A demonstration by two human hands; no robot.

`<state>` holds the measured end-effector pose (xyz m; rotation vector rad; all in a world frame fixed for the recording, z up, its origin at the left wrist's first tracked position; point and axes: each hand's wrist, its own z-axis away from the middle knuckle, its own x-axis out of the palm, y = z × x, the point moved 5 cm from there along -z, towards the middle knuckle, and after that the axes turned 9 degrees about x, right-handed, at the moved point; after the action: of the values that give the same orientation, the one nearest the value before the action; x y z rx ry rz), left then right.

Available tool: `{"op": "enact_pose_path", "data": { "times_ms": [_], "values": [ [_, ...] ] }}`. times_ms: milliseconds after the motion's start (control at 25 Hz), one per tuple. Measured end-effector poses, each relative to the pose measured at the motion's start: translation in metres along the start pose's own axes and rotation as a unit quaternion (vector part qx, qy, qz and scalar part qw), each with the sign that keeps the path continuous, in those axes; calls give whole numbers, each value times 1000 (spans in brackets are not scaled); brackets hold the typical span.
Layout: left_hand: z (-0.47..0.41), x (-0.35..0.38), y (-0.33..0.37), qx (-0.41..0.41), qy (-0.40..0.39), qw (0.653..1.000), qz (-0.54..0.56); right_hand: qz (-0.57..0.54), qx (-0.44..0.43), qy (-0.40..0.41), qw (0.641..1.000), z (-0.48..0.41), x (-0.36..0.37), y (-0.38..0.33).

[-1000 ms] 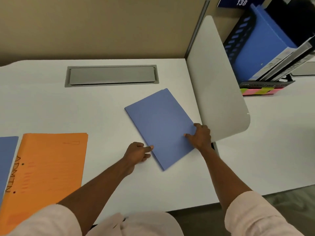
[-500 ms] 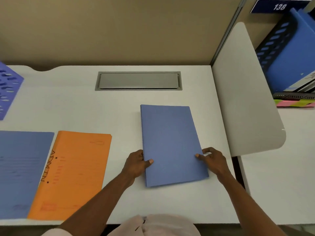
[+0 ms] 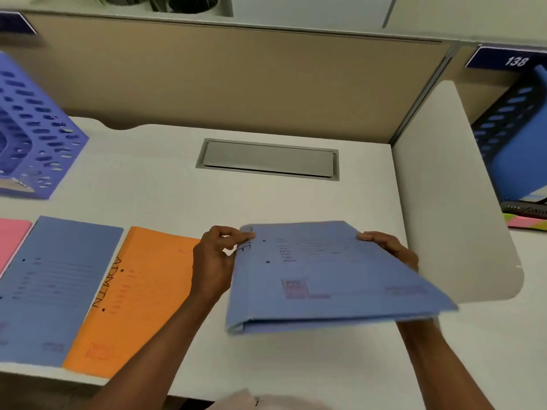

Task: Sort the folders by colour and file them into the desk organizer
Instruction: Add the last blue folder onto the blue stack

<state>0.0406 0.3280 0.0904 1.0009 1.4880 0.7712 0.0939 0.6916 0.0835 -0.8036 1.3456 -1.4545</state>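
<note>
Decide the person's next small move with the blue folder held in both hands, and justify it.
Probably carry the held blue folder leftward, onto the blue folder lying beside the orange folder. Left hand and right hand hold it clear of the desk; colours match.

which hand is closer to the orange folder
Left. The left hand grips the lifted blue folder at its left edge, right above the orange folder's right edge. The right hand holds the blue folder's far right corner, well away from the orange one.
</note>
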Motion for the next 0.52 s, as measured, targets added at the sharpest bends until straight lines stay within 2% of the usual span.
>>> {"op": "enact_pose_path", "data": {
  "times_ms": [40,160,240,320,400,520],
  "values": [
    [-4,-5,3,7,11,1000,10,0,-7,-12,1000,-2,1,-9],
    [-9,-17,5,20,36,998,57,-43,110,-41,992,-5,8,-16],
    [-5,-22,10,4,28,993,118,-118,213,-79,967,-5,12,-3],
    [-1,-28,12,-30,21,987,153,-212,273,-111,932,-2,16,8],
    [3,-32,10,-84,30,974,208,-250,273,-123,921,1,17,17],
    [12,-30,12,-142,36,945,293,-192,254,-134,939,9,26,37]
  ]
}}
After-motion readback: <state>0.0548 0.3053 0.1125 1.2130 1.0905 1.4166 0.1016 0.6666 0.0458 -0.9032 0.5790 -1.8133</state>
